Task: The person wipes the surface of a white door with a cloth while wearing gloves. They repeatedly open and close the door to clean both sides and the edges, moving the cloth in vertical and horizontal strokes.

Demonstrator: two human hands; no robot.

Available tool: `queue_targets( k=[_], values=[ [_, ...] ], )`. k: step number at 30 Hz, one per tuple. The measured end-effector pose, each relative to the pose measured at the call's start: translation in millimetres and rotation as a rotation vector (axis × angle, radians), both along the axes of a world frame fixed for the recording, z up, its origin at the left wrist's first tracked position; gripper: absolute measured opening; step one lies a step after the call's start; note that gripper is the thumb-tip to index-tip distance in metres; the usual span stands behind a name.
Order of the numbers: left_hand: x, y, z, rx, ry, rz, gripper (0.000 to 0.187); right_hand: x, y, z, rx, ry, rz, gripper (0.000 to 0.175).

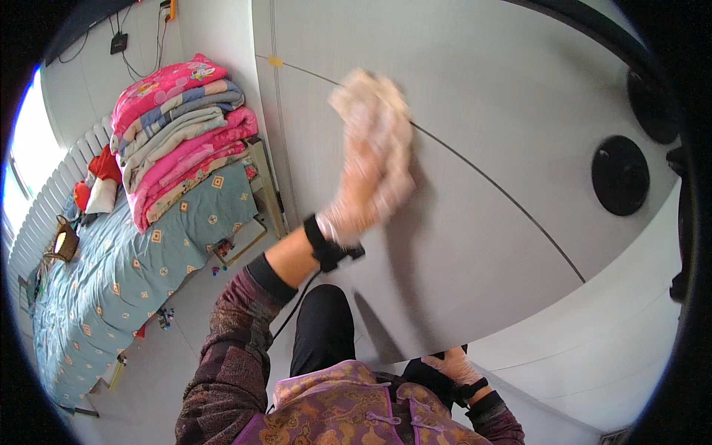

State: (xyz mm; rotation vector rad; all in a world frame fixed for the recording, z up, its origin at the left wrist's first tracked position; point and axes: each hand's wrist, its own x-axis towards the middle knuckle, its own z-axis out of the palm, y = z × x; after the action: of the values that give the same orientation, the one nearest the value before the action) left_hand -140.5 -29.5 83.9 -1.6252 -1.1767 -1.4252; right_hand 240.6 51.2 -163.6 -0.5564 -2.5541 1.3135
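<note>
My left hand [367,183], in a clear plastic glove, presses a cream-coloured cloth [370,89] against a large pale grey panel [489,111]. Hand and cloth are blurred. A thin dark seam [500,192] crosses the panel and runs behind the cloth. Low on the right, my right hand [453,367], gloved in the same clear plastic, rests on my black-trousered leg [423,375] near the panel's edge; no object shows in it. Black straps circle both wrists, and a cable [295,311] hangs from the left one.
Two round black discs [620,175] sit on the panel's right side. To the left, a bed with a blue patterned sheet [167,261] bears a stack of folded quilts [183,139] and a small brown handbag [65,242]. Small items [166,318] lie on the floor beside it.
</note>
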Motion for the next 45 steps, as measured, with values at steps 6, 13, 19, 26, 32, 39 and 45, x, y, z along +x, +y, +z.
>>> queue_targets(
  k=[6,13,19,26,32,39,45],
  values=[
    [33.1,-14.5,-4.6,0.005,0.294,0.028,0.074,-0.3,15.8,1.2,0.122,-0.211,0.118,0.080],
    [-91.8,28.0,57.5,0.173,0.134,0.359,0.067,5.9,29.1,-12.3,-0.012,-0.354,0.111,0.097],
    [-247.5,30.2,88.6,0.104,-0.413,0.027,0.068,10.5,35.5,-22.0,0.130,-0.458,0.233,0.099],
    [-220.7,10.5,45.2,0.056,-0.744,-0.095,0.075,7.3,25.3,-26.5,0.042,-0.244,0.128,0.090],
    [-76.1,1.6,-41.6,-0.001,-0.270,0.085,0.076,-2.4,23.8,-25.7,0.238,-0.257,0.187,0.077],
    [100.5,-16.8,-86.4,-0.145,0.158,0.048,0.083,-12.9,21.5,-8.6,0.297,-0.239,0.154,0.071],
    [71.4,7.2,-5.3,0.015,0.049,-0.067,0.077,-10.8,20.8,-19.8,0.274,-0.110,0.174,0.069]
  ],
)
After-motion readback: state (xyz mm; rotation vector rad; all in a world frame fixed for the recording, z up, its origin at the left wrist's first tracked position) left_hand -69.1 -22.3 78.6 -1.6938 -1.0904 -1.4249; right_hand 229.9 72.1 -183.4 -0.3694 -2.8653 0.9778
